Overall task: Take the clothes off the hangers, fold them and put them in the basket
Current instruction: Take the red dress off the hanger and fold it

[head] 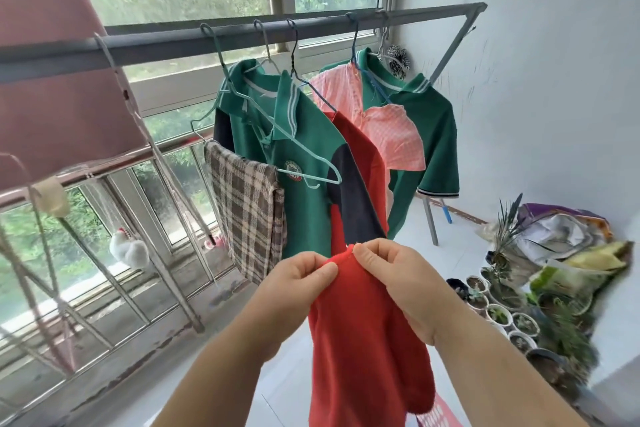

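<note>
**Red garment pinched at top edge, both hands**

Red knit garment (363,340) hangs straight down from my grip, long axis vertical, dropping between my forearms to the bottom edge of the view. My left hand (304,274) and right hand (391,270) are both curled and pinching its top hem, side by side and nearly touching, so neither hand is nearer. The cloth lies directly below and in front of both.

More red cloth (360,163) hangs from the rail (242,35) just behind my hands. I cannot tell whether it is the same piece or another. My guess is that the next move spreads the hem sideways, so the hands need to part along it.

On the rail are a green polo (304,218), a plaid cloth (249,215), a pink striped top (391,128) and a second green polo (429,135). A bare turquoise hanger (277,135) lies across the first polo.

The round crest (292,170) on the first polo is too small to read, and there is no other legible writing. The basket is not clearly in view.
</note>
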`<state>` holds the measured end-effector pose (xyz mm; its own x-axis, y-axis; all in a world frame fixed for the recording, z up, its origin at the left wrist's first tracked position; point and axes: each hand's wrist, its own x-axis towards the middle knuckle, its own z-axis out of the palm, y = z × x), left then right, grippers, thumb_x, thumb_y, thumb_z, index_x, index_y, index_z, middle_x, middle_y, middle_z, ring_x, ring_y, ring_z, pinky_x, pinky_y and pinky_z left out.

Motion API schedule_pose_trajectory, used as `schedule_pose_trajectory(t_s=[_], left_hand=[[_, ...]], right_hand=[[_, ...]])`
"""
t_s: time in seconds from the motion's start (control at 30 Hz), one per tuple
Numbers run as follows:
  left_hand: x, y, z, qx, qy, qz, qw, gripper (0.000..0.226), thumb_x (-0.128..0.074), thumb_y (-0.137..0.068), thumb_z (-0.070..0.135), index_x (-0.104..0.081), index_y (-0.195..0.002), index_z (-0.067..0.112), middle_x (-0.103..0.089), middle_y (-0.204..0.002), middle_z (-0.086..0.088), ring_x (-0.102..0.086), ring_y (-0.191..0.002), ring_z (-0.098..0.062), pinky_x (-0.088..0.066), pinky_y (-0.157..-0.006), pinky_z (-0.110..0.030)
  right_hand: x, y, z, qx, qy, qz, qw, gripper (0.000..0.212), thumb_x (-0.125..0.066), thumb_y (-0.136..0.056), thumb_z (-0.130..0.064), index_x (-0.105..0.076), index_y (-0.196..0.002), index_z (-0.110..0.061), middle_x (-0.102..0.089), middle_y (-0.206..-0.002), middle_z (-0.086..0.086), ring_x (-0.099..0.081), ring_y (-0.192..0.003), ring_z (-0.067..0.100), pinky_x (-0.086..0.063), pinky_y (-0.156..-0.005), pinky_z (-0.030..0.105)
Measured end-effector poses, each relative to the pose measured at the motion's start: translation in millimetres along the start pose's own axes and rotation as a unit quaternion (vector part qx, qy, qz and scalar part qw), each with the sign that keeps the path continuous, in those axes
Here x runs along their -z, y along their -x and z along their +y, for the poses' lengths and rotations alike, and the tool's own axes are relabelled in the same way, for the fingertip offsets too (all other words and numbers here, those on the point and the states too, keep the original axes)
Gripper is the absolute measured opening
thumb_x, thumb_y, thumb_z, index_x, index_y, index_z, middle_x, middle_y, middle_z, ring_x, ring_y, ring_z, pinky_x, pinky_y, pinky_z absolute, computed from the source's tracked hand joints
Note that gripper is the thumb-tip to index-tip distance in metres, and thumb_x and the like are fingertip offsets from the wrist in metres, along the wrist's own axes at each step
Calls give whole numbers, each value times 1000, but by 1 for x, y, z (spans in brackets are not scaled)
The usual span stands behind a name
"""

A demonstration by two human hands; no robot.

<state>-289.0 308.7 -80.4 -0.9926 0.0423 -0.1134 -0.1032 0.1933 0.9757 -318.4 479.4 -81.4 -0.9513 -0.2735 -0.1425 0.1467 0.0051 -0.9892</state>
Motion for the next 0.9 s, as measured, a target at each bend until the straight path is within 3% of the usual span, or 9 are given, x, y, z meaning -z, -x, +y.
schedule_pose_trajectory(t_s=[0.13,0.23,0.3,0.47,0.57,0.63,0.9], left_hand=[[-2,-2,6,-19,-21,32,999,21,-68,-85,37,-70,-76,18,-65,-69,2,-55,-66,-9,-44,-66,-29],[-5,-2,9,-38,-38,52,997,18,-72,-86,30,-71,-78,14,-67,-70,-1,-57,-65,-10,-47,-65,-31],[-4,-3,10,-45,-37,53,997,19,-75,-83,32,-70,-78,14,-66,-69,-4,-57,-64,-13,-46,-64,-34],[-4,-6,16,-71,-98,91,988,27,-76,-82,31,-63,-71,10,-54,-56,3,-45,-53,-11,-35,-55,-30],[-3,-7,25,-86,-147,109,979,26,-75,-81,29,-62,-65,13,-51,-49,9,-44,-47,-7,-36,-51,-27],[1,-5,29,-88,-173,113,974,25,-74,-81,27,-61,-64,14,-51,-47,10,-44,-45,-5,-36,-50,-25],[18,1,37,-92,-185,108,973,29,-76,-79,24,-59,-61,10,-42,-46,11,-36,-43,-4,-29,-44,-17]], right_hand=[[4,0,2,60,125,60,988,10,-74,-84,-35,-72,-83,-26,-69,-71,-6,-62,-66,7,-52,-67,27],[4,1,-1,80,150,60,984,12,-74,-84,-35,-73,-81,-23,-71,-72,0,-64,-66,9,-55,-66,32],[3,2,-4,99,148,80,981,11,-75,-84,-32,-71,-77,-24,-71,-74,0,-65,-67,9,-54,-62,26],[-5,0,-4,153,255,163,941,17,-70,-86,-28,-63,-70,-27,-63,-93,-11,-57,-99,10,-44,-86,25],[-6,-3,-5,132,214,184,950,16,-68,-87,-22,-63,-72,-22,-65,-98,-7,-60,-97,6,-41,-74,6],[-4,-6,-4,113,194,198,954,15,-68,-87,-20,-63,-73,-19,-66,-99,-6,-60,-91,0,-39,-66,1],[7,-15,2,79,167,215,959,10,-65,-89,-16,-64,-79,-13,-67,-91,-6,-62,-89,8,-40,-67,10]])
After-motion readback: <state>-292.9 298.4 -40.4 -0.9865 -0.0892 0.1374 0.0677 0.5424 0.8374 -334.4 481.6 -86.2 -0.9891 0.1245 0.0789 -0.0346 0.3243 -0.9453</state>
